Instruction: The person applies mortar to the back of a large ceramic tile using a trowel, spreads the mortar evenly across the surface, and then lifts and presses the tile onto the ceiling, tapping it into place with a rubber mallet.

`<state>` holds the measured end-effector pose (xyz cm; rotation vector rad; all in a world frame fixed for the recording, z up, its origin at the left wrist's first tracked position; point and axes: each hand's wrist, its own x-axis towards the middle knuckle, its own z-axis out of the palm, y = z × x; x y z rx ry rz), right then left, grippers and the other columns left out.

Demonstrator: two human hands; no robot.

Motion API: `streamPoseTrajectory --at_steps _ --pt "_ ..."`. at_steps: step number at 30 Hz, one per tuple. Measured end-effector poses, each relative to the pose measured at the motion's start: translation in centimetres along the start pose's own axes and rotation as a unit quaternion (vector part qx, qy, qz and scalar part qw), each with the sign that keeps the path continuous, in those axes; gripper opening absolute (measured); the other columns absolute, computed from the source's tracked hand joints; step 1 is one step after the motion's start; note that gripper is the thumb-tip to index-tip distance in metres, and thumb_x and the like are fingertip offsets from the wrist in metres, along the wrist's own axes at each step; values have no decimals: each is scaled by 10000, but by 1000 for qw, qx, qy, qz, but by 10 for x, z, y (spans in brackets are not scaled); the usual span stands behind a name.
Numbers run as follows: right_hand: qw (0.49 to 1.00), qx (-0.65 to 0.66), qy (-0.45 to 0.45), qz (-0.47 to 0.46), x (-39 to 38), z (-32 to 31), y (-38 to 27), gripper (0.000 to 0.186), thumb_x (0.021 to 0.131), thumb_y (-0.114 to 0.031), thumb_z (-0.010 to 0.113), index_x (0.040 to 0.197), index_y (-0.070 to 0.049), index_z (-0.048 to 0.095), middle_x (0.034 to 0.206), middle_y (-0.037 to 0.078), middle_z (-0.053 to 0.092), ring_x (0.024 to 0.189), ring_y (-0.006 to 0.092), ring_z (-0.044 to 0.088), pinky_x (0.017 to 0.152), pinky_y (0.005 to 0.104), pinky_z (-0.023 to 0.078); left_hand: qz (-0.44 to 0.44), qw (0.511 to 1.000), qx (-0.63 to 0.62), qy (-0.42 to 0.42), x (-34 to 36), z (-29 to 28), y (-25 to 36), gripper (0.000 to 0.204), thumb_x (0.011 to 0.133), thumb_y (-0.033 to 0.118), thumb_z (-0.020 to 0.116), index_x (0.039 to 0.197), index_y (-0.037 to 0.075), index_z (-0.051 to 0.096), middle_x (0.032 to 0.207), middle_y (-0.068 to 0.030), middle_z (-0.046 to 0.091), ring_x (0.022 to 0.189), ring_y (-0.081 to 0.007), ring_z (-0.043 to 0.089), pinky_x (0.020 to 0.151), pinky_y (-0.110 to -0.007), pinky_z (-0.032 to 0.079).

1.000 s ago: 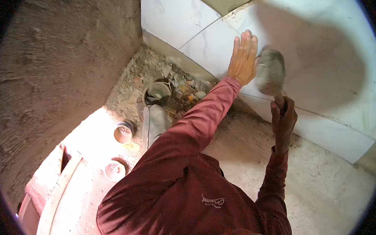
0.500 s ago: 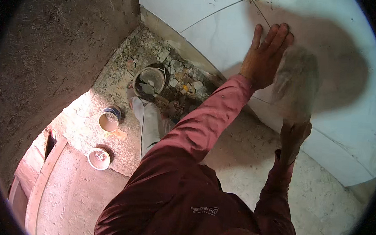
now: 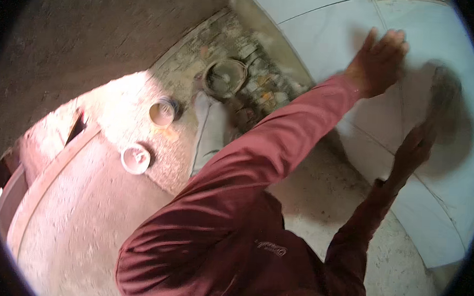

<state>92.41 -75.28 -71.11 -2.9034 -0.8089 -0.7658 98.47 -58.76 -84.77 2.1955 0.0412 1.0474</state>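
Large white tiles (image 3: 334, 38) with thin joints line the wall at the upper right. My left hand (image 3: 378, 64) lies against them with its fingers stretched out, near a joint, holding nothing. Lower and further right, my right hand (image 3: 413, 149) is closed round the handle of a tool (image 3: 444, 94) in front of the tiles. Motion smears the tool's broad grey-brown head; it has the look of a mallet. Whether the head touches a tile I cannot tell. Both arms are in dark red sleeves.
A mortar bucket (image 3: 224, 79) stands on rubble at the wall's foot, beside my trouser leg (image 3: 208, 128). Left of it are a small tin (image 3: 162, 113) and a white tub (image 3: 135, 159) with pale pieces inside. A rough dark wall (image 3: 92, 44) rises at the left, beside a curved ledge (image 3: 50, 184).
The view has shifted, so the floor and buckets sit differently. My right hand and the blurred tool have swung to the right, away from my left hand, which stays on the tiles.
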Motion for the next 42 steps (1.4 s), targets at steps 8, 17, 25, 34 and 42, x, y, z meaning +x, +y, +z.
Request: streamPoseTrajectory --at_steps 8,17,25,34,42 --pt "934 276 -221 59 -63 54 -1 428 1001 -347 586 1227 16 607 1076 179 665 900 286 648 774 368 509 -244 962 35 -114 -136 -77 -56 581 924 361 579 1398 40 482 1397 -216 504 1348 -412 415 1131 -614 234" --pt "619 292 -715 140 -315 155 -129 414 1010 -374 548 1126 22 525 842 118 582 799 245 609 735 406 482 -492 698 261 -450 -529 -311 -76 592 969 441 524 1457 111 468 1547 -174 387 1374 -411 414 1116 -531 345" --pt "444 184 -835 267 -489 244 -214 407 997 -280 564 1284 0 493 805 56 557 609 144 541 542 344 479 -708 521 105 -465 -642 -366 -40 897 912 607 567 1494 -29 318 1472 -304 415 1290 -470 492 1086 -483 405" --pt "587 384 -713 19 -527 372 -357 604 1012 -90 467 1552 18 218 1307 270 542 1018 281 638 841 402 532 -584 536 234 -563 -654 -378 -90 1012 886 605 613 1595 89 109 1626 -265 131 1380 -498 354 1105 -547 357" --pt "720 280 -616 152 -620 395 -443 456 896 -259 599 1283 -22 555 1135 202 649 1059 373 620 889 522 494 -374 686 266 -565 -695 -398 -112 825 946 538 570 1597 193 199 1648 -226 65 1488 -507 81 1159 -649 162"
